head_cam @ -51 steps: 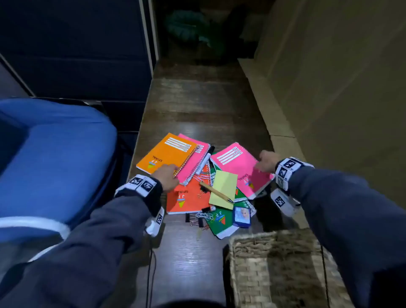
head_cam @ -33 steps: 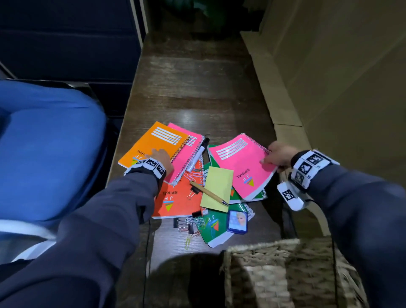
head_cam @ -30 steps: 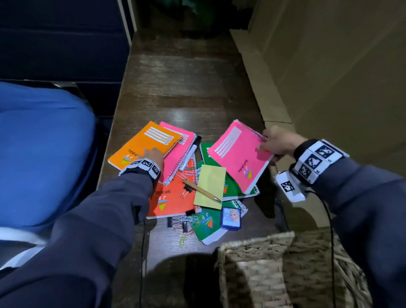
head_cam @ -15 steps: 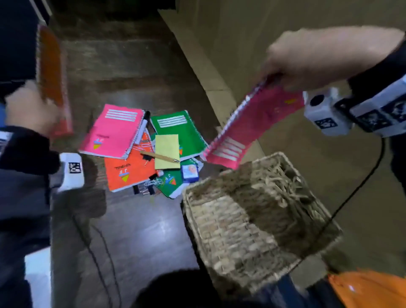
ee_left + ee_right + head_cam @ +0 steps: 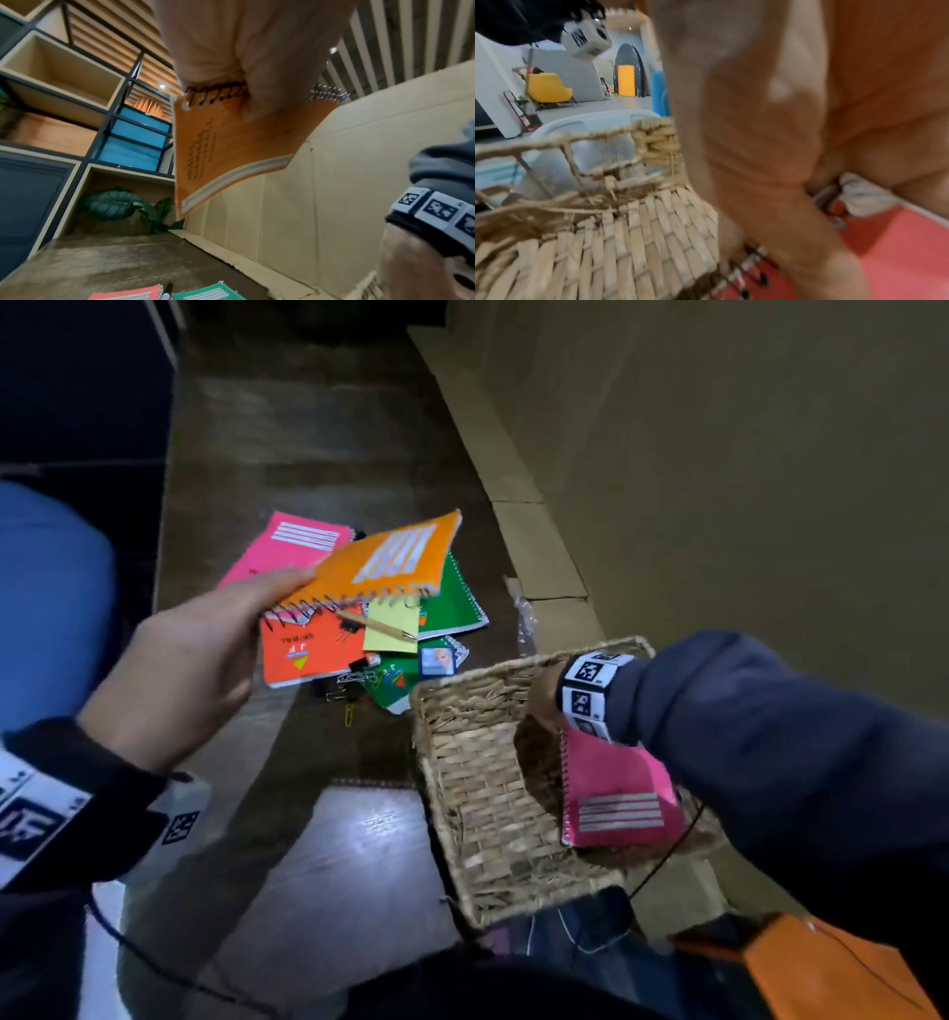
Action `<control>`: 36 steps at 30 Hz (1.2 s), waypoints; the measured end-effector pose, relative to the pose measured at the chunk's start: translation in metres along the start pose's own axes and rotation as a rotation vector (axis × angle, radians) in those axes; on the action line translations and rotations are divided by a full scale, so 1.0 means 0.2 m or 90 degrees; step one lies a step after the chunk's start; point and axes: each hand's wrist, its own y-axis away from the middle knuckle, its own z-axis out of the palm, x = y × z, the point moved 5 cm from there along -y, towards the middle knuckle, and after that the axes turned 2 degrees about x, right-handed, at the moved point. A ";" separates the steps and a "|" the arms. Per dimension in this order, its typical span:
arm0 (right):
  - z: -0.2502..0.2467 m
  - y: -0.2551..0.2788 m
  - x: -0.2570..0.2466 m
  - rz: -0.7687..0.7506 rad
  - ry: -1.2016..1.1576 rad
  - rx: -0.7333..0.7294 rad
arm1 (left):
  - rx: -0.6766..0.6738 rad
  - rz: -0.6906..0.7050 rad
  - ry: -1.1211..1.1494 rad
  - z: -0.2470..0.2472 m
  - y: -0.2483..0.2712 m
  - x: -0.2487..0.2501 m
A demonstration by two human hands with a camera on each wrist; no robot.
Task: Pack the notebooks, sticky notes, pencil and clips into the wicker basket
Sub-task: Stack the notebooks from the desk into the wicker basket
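Note:
My left hand (image 5: pixel 195 660) grips an orange spiral notebook (image 5: pixel 395 557) by its wire edge and holds it in the air over the pile. The left wrist view shows its thumb on the orange notebook's (image 5: pixel 226 146) cover. My right hand (image 5: pixel 545 693) is down inside the wicker basket (image 5: pixel 462 762), pinching a pink notebook (image 5: pixel 616 793) near its spiral. The pink notebook (image 5: pixel 898 243) lies low against the basket's (image 5: pixel 603 243) weave. On the table remain another pink notebook (image 5: pixel 287 541), a red-orange one (image 5: pixel 308 649), green ones (image 5: pixel 452 603), yellow sticky notes (image 5: pixel 393 624), a pencil (image 5: pixel 375 625) and several clips (image 5: pixel 349 683).
A cardboard wall (image 5: pixel 719 454) runs along the right of the wooden table (image 5: pixel 308 428). A blue chair (image 5: pixel 46 588) stands at the left. A small blue picture card (image 5: pixel 437 661) lies by the basket's far corner. A black cable (image 5: pixel 154 963) crosses the near table.
My right hand lifted the pink notebook off the pile and lowered it into the basket. My left hand raised the orange notebook and swung it rightward over the pile.

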 end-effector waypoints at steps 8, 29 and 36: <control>-0.14 0.41 -0.05 -0.147 -0.136 0.204 | -0.014 0.199 -0.137 0.03 0.05 0.37; 0.25 1.10 0.62 0.044 -0.484 0.531 | -0.491 0.713 -0.308 1.28 -0.39 1.17; 0.25 1.03 0.59 0.017 -0.493 0.492 | -0.694 0.654 -0.571 1.40 -0.33 1.14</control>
